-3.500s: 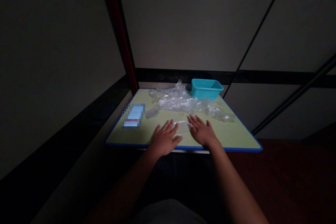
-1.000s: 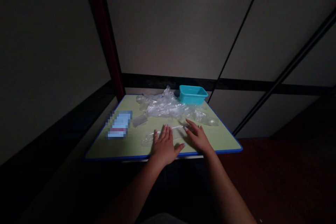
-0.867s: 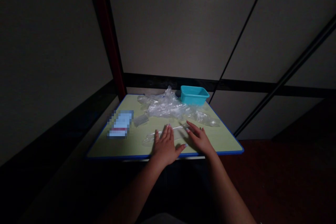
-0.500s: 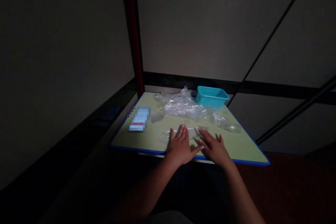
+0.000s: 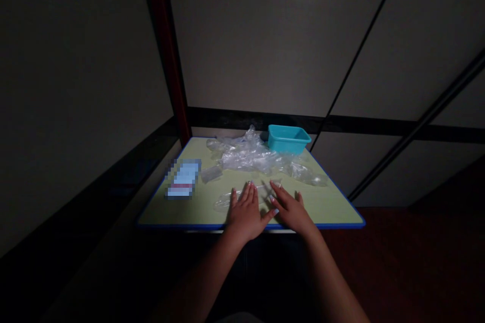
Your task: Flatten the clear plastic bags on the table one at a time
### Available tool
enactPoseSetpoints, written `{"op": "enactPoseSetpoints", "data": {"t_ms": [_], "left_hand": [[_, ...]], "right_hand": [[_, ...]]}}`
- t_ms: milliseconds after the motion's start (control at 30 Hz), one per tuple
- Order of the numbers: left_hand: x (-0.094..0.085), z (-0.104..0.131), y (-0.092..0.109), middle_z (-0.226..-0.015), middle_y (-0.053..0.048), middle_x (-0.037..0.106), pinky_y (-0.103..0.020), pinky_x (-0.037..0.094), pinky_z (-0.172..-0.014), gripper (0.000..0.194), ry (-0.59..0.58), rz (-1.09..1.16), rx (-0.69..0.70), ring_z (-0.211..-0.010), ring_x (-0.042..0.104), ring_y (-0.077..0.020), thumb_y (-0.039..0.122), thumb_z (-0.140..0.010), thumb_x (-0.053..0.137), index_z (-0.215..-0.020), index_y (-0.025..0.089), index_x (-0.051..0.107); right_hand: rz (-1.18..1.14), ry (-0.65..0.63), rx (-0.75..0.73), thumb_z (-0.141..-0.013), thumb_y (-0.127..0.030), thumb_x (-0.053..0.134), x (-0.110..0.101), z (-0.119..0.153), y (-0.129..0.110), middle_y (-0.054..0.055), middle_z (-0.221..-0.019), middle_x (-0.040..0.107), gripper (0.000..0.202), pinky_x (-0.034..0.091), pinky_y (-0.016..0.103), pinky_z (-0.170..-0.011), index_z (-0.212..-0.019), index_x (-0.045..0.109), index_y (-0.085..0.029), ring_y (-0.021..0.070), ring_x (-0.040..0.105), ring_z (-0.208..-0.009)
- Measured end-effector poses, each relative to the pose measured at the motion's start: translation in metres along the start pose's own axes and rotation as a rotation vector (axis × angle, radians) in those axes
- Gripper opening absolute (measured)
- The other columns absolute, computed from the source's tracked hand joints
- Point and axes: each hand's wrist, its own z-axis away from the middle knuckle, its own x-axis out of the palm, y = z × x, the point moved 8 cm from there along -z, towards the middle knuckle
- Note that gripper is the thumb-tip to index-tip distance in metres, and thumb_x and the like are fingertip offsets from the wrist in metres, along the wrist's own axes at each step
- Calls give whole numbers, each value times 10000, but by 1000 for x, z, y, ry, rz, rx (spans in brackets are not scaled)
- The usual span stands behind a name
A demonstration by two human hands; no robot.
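A clear plastic bag lies flat near the front of the pale green table. My left hand rests on it, palm down with the fingers stretched out and the thumb pointing right. Just to the right, my right hand is spread over the bag's other end, its fingertips at the plastic. Parts of the bag are hidden under both hands. Behind them a crumpled heap of clear plastic bags stretches across the table.
A turquoise plastic basket stands at the back right of the table. On the left lies a phone with a blurred-out screen, beside a small translucent piece. Walls rise behind and to the left.
The whole view has shifted, so the table and hands appear further left. Both hands stay in nearly the same place on the plastic bag.
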Motion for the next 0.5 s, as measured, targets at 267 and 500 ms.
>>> {"op": "enactPoseSetpoints", "data": {"t_ms": [267,500], "left_hand": [[2,-1,-1,-1532,-121,194,-547,69,-1126,829,1,-3,0,-1429,75,-255,654,-889,90,-1454,73,263],[2,-1,-1,-1528,-132,198,-527,55,-1131,842,4,7,-4,-1426,95,-261,665,-886,92,-1452,69,269]], "right_hand": [[173,67,85,-943,-390,386,-5,-2,-6,138,-1445,402,571,145,623,-1051,-1472,191,-297,266,235,-1388],[243,46,102,-943,-328,387,1,10,-17,204,-1446,373,627,163,633,-1029,-1489,82,-282,320,226,-1384]]}}
